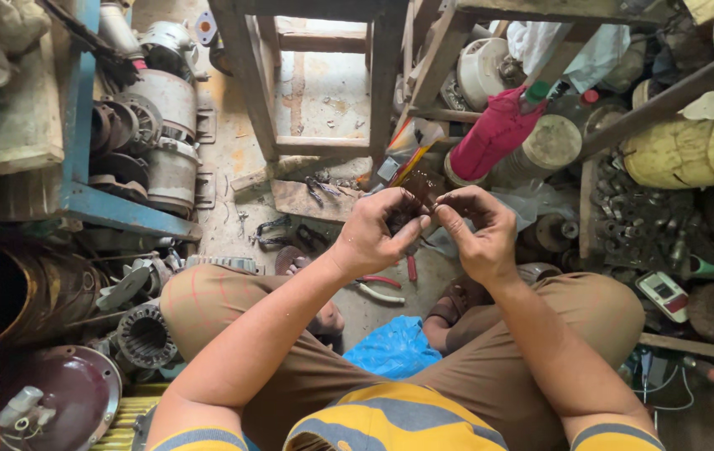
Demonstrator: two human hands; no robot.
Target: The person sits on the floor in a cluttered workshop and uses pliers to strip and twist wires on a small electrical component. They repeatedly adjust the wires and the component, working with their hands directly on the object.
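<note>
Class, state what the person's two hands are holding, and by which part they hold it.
Both hands, left and right, pinch a small dark reddish-brown piece between fingertips at its lower edges; what it is cannot be told.

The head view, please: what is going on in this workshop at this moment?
A person sits low on the floor among motor parts. Both hands are raised together: the left hand and the right hand pinch a small dark piece between the fingertips. Red-handled pliers lie on the floor below, beside a blue bag.
</note>
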